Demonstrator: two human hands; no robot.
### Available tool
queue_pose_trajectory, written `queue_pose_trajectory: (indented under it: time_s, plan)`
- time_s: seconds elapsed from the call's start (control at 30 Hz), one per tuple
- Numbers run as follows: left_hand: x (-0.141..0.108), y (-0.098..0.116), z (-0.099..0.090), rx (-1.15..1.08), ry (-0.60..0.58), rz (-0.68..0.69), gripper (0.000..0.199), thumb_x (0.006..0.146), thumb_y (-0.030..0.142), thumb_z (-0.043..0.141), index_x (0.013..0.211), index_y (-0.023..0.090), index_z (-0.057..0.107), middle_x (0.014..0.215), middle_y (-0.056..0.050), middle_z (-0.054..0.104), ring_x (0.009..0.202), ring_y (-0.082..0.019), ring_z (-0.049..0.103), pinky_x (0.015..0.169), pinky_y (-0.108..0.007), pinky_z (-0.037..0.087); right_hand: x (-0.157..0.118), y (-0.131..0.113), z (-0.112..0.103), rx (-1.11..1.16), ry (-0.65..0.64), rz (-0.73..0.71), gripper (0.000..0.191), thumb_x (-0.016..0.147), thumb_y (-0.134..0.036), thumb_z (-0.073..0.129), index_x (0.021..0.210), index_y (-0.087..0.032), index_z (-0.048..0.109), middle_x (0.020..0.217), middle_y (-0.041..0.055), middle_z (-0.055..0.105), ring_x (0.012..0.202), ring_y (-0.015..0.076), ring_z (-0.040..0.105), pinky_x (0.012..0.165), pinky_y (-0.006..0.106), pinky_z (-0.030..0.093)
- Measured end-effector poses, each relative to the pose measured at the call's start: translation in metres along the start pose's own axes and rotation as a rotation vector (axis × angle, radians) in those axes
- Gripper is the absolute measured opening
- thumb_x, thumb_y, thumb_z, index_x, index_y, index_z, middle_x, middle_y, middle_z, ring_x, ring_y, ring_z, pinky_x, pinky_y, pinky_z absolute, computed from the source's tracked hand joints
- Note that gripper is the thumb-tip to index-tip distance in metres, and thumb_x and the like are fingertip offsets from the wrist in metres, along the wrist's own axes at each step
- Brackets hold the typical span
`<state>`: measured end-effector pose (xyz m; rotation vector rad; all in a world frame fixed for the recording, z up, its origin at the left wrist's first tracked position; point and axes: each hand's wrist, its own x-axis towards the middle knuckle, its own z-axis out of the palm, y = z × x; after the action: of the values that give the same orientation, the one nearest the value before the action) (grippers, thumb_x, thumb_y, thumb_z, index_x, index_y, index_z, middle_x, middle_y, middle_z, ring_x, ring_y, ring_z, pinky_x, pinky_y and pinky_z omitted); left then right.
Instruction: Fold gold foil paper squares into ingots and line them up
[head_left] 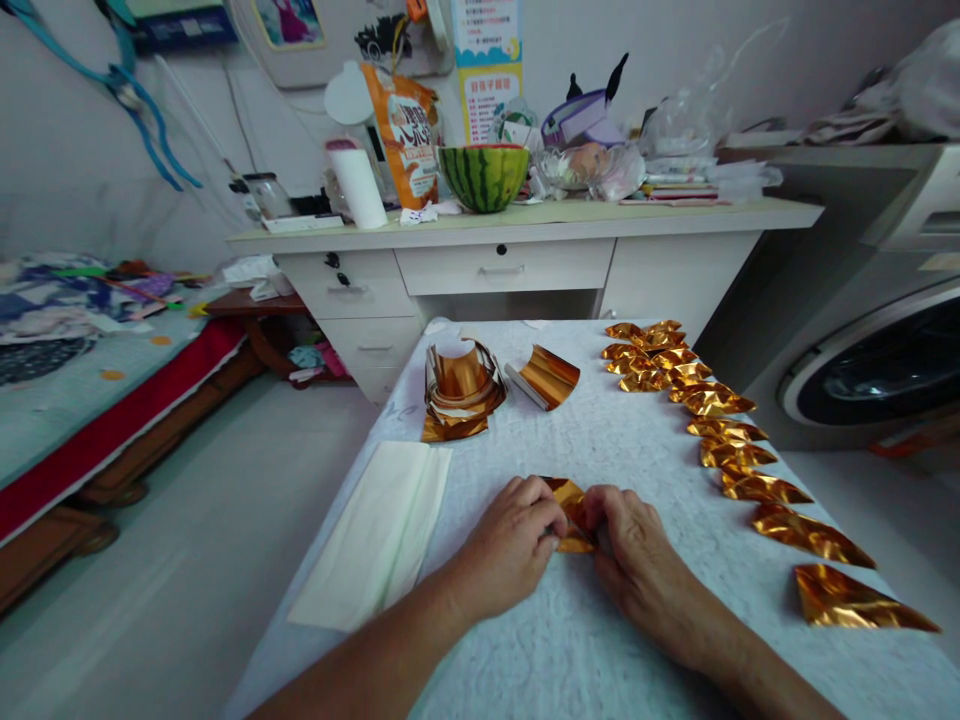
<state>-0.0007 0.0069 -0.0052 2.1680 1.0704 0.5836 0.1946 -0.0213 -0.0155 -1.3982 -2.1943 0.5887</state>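
Note:
Both of my hands grip one sheet of gold foil paper (574, 515) low over the cloth-covered table (517, 620). My left hand (521, 535) has its fingers closed on the sheet's left side. On the opposite side, my right hand (634, 555) pinches the foil, its fingertips partly hidden. Beyond them lie a curled stack of gold foil sheets (461, 385) and a single curled sheet (551, 378). Folded gold foil pieces (727, 452), several of them, run in a line down the table's right side.
A pale folded paper (375, 535) lies left of my hands. Behind the table stands a white desk (510, 265) bearing half a watermelon (484, 180) and an orange pouch (405, 140). A washing machine (862, 290) is at right, a bed (97, 400) at left.

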Motion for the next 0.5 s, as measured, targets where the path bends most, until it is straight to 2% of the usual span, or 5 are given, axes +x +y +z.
queue_pose_trajectory:
  time_s: [0.2,0.37,0.5]
  plan:
    - [0.002,-0.005,-0.008,-0.094,0.096,-0.015,0.037,0.061,-0.008,0.042,0.084,0.019,0.054,0.093,-0.001,0.053,0.091,-0.015,0.053,0.080,-0.027,0.043,0.006,-0.004,0.000,-0.062,-0.030,-0.006,0.019,0.077,-0.010,0.056,0.091,-0.020,0.049,0.089,0.0041,0.057,0.083,0.0218,0.049,0.074,0.038,0.037]
    - [0.003,-0.010,-0.012,0.026,0.246,-0.084,0.025,0.069,-0.002,0.045,0.078,0.020,0.052,0.090,-0.001,0.052,0.092,-0.018,0.053,0.083,-0.031,0.043,0.008,-0.001,-0.001,-0.062,-0.046,-0.008,0.010,0.082,-0.011,0.055,0.087,-0.020,0.053,0.089,0.0052,0.059,0.082,0.0215,0.050,0.073,0.037,0.037]
    - [0.005,-0.014,-0.013,0.080,0.313,-0.181,0.021,0.075,0.001,0.047,0.080,0.020,0.053,0.092,-0.002,0.054,0.095,-0.020,0.053,0.086,-0.035,0.043,0.011,0.001,-0.003,-0.050,-0.069,-0.023,0.012,0.084,-0.010,0.052,0.084,-0.021,0.058,0.091,0.0056,0.060,0.085,0.0217,0.052,0.073,0.036,0.039]
